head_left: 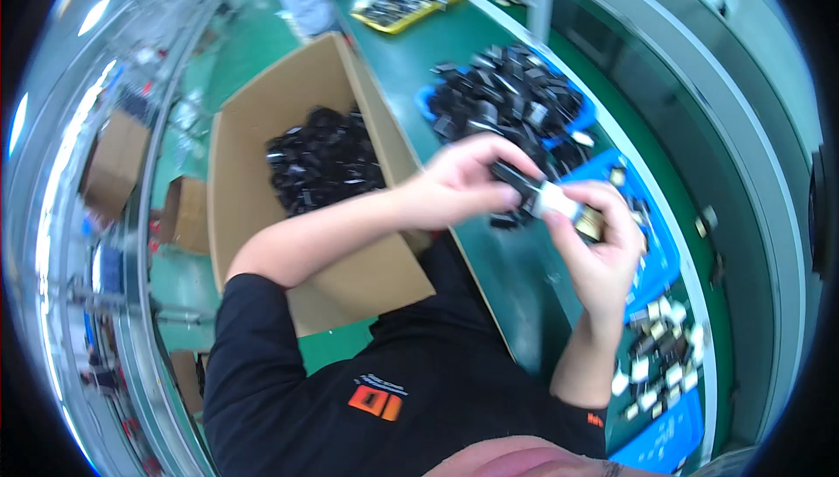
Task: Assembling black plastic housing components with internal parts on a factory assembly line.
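Black shirt (463,381) is worn in the foreground. Above the green bench (511,289), a black piece (514,176) is pinched by the left hand (459,182), an adjoining white piece (556,201) by the right hand (605,245).

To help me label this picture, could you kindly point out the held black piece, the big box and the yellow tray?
Held black piece (515,177): head view, on its middle.
Big box (357,287): head view, on its near side.
Yellow tray (392,28): head view, on its near rim.
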Demonstrator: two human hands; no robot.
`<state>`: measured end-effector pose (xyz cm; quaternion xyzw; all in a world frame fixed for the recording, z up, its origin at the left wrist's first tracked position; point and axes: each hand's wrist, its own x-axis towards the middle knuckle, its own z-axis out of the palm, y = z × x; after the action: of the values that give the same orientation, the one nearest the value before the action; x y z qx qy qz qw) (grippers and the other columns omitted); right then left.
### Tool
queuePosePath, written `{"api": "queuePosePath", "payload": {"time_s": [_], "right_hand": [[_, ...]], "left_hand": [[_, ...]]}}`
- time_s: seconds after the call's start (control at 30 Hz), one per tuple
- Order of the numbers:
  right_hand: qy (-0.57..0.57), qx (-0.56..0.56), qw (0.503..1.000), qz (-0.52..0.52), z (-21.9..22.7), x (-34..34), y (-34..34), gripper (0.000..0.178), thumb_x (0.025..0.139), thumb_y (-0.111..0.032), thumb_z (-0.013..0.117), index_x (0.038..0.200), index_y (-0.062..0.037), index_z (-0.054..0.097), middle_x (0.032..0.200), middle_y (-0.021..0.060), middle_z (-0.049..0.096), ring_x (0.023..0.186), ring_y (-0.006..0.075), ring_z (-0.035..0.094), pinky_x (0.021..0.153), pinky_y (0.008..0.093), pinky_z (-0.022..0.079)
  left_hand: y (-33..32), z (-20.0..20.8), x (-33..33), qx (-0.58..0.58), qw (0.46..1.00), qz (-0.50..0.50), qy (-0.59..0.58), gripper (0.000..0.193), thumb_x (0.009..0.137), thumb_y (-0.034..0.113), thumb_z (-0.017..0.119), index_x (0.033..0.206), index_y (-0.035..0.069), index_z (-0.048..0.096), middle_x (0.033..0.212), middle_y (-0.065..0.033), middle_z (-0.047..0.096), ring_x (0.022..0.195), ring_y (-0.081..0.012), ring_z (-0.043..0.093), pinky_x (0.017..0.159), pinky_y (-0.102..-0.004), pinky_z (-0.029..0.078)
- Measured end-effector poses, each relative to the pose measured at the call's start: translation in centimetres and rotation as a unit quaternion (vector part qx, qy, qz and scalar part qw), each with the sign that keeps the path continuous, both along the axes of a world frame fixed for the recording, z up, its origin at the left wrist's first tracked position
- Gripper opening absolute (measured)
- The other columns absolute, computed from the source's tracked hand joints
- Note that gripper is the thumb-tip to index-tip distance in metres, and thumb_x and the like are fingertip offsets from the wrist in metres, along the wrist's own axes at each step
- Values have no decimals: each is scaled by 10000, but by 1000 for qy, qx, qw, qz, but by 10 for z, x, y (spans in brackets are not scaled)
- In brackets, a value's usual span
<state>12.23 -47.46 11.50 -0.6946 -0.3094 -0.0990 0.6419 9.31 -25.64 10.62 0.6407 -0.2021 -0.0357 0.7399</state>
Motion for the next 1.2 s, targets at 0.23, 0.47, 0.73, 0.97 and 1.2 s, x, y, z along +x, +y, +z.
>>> {"api": "queuePosePath", "payload": {"time_s": [0.23, 0.47, 0.73, 0.97, 1.2], "right_hand": [[26, -24, 998, -51, -14, -8, 1, 221, 764, 22, 710, 957, -6, 605, 973, 103, 627, 910, 194, 594, 839, 296, 459], [83, -5, 993, 78, -26, 6, 3, 243, 771, 12, 691, 979, -17, 569, 989, 94, 587, 905, 169, 549, 845, 278, 427], [175, 95, 970, 139, -36, 15, 8, 232, 838, 19, 624, 1049, -22, 535, 1111, 118, 536, 906, 146, 560, 780, 272, 485], [166, 139, 969, 121, -61, 14, 19, 174, 891, -16, 578, 1062, -16, 544, 1116, 104, 545, 916, 130, 519, 783, 258, 441], [118, 157, 967, 161, -58, 16, 24, 142, 857, -12, 601, 974, -56, 534, 1052, 85, 513, 921, 142, 500, 780, 270, 440]], "left_hand": [[-30, -19, -2, -62, 998, -17, 8, 382, 907, -21, 602, 1260, 13, 458, 1162, -53, 524, 1107, -120, 535, 925, -277, 479], [-11, -18, -4, 119, 976, 47, -174, 333, 894, 87, 640, 1198, 18, 527, 1153, -103, 505, 1089, -211, 522, 937, -325, 440], [-10, -13, -4, 189, 949, 67, -241, 398, 868, 92, 648, 1229, 33, 491, 1197, -126, 485, 1122, -278, 503, 970, -371, 416], [-6, -10, -6, 261, 929, 83, -249, 432, 842, 147, 712, 1185, 15, 483, 1111, -168, 527, 1032, -331, 561, 860, -389, 470], [3, -4, -7, 269, 917, 61, -288, 468, 808, 195, 753, 1175, 5, 531, 1121, -167, 581, 1046, -328, 588, 858, -378, 498]]}}
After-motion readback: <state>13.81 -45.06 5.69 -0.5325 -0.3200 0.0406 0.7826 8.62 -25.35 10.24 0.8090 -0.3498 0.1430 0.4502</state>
